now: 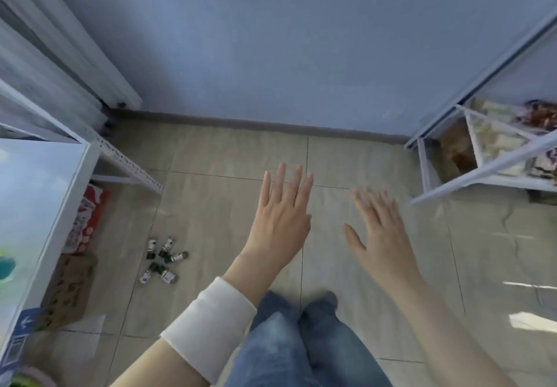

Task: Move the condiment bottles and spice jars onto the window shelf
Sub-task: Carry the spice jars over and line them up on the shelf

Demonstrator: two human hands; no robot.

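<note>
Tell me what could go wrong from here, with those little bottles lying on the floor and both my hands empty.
The small bottles lie tumbled on the tile floor near your legs; a careless step to the left could kick or crush them.
They look round and lie on their sides, so scooping up several with the left hand or right hand may send one rolling under the white rack.

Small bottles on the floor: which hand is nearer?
Left. The left hand is open, to the right of the small bottles; the right hand, also open, is farther right, past the left one.
</note>
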